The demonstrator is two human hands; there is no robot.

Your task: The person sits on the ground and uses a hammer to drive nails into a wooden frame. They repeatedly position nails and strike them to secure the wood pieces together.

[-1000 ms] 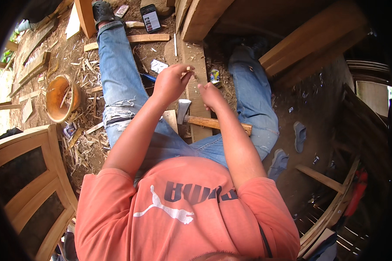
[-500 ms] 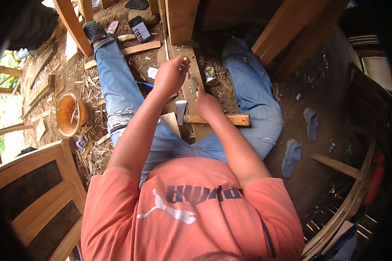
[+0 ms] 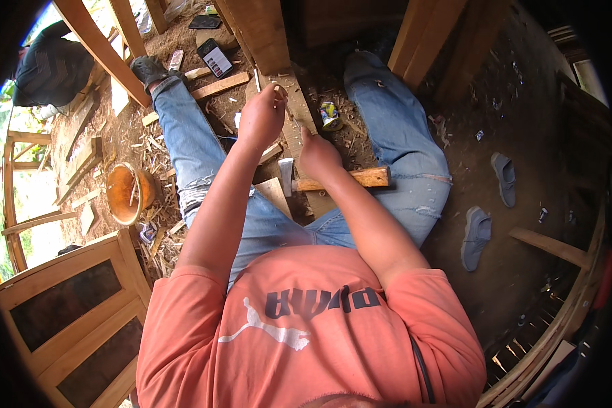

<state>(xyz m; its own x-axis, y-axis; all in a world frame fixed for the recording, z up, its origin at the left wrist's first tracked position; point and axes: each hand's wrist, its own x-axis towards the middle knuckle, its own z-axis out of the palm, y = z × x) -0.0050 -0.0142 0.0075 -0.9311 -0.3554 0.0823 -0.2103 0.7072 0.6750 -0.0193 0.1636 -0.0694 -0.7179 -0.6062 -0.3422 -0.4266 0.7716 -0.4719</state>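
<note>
My left hand (image 3: 264,117) is closed round a small piece of pale wood (image 3: 277,88), mostly hidden by the fingers. Lower and to its right, my right hand (image 3: 319,155) is closed on a thin rod-like tool (image 3: 290,113). That tool points up toward the left hand; its exact kind is too small to make out. Both hands are over a long wooden board (image 3: 298,88) between my outstretched legs. Just below the right hand lies a hatchet (image 3: 360,178), its metal head to the left and its wooden handle reaching my right thigh.
Wooden posts (image 3: 255,34) rise ahead. A phone (image 3: 214,58), a crumpled can (image 3: 330,115) and offcuts (image 3: 221,85) lie around my legs. An orange bucket (image 3: 126,195) stands left among shavings, near a panelled wooden frame (image 3: 81,309). Grey shoes (image 3: 477,238) are on the right.
The view has shifted slightly. My left hand has tilted and sits a little lower relative to the post; the thin tool now shows more clearly between my hands. The hatchet stays put.
</note>
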